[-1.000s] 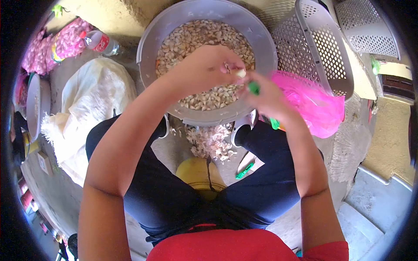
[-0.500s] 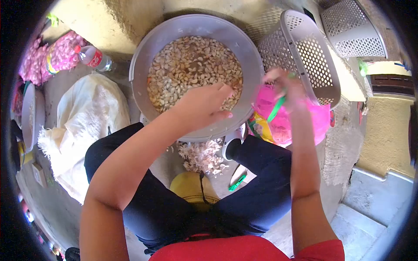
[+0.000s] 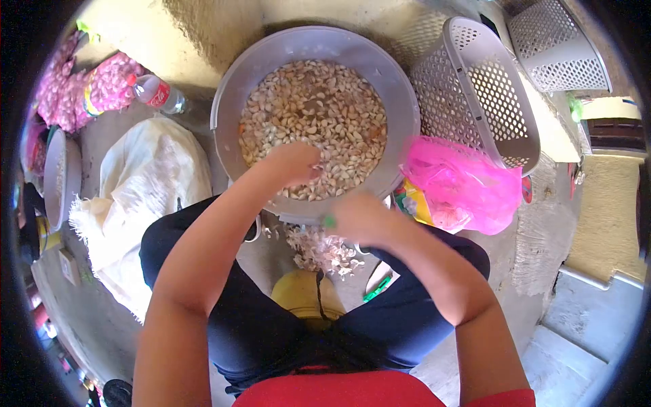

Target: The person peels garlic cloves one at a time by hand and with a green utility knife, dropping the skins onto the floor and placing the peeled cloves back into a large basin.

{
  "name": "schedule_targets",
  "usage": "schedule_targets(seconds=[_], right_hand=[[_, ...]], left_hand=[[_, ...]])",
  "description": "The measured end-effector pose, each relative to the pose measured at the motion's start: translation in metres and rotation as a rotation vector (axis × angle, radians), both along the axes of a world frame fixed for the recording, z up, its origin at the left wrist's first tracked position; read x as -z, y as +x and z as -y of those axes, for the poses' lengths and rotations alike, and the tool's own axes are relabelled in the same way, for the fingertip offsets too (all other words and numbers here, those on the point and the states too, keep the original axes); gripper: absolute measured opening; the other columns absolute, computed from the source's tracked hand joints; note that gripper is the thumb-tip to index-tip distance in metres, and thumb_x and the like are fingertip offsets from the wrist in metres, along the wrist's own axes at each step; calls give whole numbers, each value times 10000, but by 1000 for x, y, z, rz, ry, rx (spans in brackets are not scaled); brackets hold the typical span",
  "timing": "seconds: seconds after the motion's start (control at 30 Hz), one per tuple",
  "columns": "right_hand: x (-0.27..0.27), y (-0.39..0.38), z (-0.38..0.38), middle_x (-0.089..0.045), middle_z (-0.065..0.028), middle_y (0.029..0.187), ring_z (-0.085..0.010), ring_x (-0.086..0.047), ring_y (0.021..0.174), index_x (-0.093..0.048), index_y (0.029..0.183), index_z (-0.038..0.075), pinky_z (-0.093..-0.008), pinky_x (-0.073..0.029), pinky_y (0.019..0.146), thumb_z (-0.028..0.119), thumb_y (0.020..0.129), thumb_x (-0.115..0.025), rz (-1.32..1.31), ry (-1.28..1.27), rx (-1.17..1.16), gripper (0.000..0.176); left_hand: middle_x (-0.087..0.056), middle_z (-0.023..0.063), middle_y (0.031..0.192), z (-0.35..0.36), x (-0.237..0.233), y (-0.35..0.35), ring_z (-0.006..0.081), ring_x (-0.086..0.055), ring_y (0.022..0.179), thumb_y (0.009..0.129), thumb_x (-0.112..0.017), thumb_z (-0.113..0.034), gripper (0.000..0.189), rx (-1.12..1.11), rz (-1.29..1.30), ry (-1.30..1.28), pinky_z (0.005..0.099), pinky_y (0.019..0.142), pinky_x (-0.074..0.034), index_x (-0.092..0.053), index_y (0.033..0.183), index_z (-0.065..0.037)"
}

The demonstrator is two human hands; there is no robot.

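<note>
A large grey basin (image 3: 227,88) holds many garlic cloves (image 3: 325,102), seemingly in water. My left hand (image 3: 298,165) reaches over the near left rim, its bent fingers closed down at the cloves; whatever is at the fingertips is too small to make out. My right hand (image 3: 363,217), blurred by motion, is at the basin's near rim. It is closed around a slim green tool (image 3: 329,221), of which only a green bit shows. Below the rim lies a heap of garlic skins (image 3: 319,251) on the floor.
To the right, a pink plastic bag (image 3: 475,186) sits beside a grey perforated basket (image 3: 451,88); another basket (image 3: 563,54) stands behind. At left are a white sack (image 3: 152,166), a Coca-Cola bottle (image 3: 157,93) and net bags of garlic (image 3: 112,81). A green-handled object (image 3: 377,289) lies near my leg.
My right hand has come left from over the pink bag to the basin's near rim, still with the green tool. My left hand has lowered into the cloves and its fingers have closed.
</note>
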State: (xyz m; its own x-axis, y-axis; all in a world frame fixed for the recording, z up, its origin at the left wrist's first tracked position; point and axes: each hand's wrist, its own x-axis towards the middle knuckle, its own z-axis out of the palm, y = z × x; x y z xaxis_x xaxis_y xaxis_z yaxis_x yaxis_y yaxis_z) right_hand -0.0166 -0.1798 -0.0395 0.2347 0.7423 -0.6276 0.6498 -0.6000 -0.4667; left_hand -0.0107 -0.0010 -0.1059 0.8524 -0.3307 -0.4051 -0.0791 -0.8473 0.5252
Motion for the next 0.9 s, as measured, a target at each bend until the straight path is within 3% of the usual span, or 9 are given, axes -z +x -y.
schedule_targets(seconds=[0.07,0.13,0.23,0.3,0.4,0.53,0.67,0.7,0.9], right_hand=[[-15,-31,-10,-602,-179,684,-309,-605,656,-631,693,5,-424,-485,591,177,627,-560,-109,0,-65,198],[-19,-44,-12,-599,-171,743,-323,-592,722,-594,765,0,-420,-474,639,237,654,-576,-161,13,-246,263],[-35,-42,-17,-603,-160,733,-318,-596,712,-576,792,0,-413,-479,633,209,649,-581,-154,51,-220,253],[-42,-35,-17,-600,-157,724,-317,-596,706,-558,811,0,-411,-478,626,196,652,-582,-99,95,-152,253],[-44,-26,-14,-589,-147,691,-308,-595,688,-509,834,1,-402,-477,601,175,659,-589,-103,112,-96,260],[-49,-13,-18,-580,-146,711,-296,-596,663,-471,867,-3,-389,-478,574,160,659,-600,-144,109,-33,295],[-51,-5,-23,-572,-152,733,-294,-596,644,-454,884,-5,-384,-481,551,148,659,-608,-162,64,44,313],[-53,-2,-24,-570,-149,726,-289,-597,643,-455,876,-3,-377,-481,538,143,666,-599,-163,70,26,293],[-61,-1,-27,-568,-130,683,-255,-604,617,-477,830,0,-336,-480,473,104,706,-525,-119,139,49,169]], left_hand=[[-590,164,841,-13,32,0,328,-569,778,712,-593,-314,334,-111,-6,-40,395,659,-450,-571,891,-32],[-599,167,854,-26,73,-3,307,-582,749,710,-591,-289,323,-256,-14,-102,382,649,-453,-578,897,-26],[-592,177,703,-33,153,-6,323,-585,686,713,-533,-256,260,-495,-107,-140,404,615,-449,-605,787,-17],[-592,155,647,-22,164,-6,269,-585,614,710,-523,-230,247,-856,-263,-316,363,579,-448,-608,772,-7],[-594,105,641,-13,196,-3,199,-574,598,725,-519,-206,224,-971,-256,-578,314,558,-442,-608,784,-10],[-590,77,685,9,192,27,167,-566,623,763,-525,-184,206,-1075,-152,-521,296,571,-442,-586,874,-22],[-598,128,802,15,264,50,221,-587,690,765,-526,-144,227,-933,44,-567,310,611,-452,-564,944,-9],[-593,137,818,23,228,55,258,-583,731,725,-546,-111,222,-888,43,-539,333,644,-454,-573,927,-22],[-539,121,963,29,256,66,303,-497,944,620,-622,-110,388,-584,360,-222,391,803,-403,-549,998,-66]])
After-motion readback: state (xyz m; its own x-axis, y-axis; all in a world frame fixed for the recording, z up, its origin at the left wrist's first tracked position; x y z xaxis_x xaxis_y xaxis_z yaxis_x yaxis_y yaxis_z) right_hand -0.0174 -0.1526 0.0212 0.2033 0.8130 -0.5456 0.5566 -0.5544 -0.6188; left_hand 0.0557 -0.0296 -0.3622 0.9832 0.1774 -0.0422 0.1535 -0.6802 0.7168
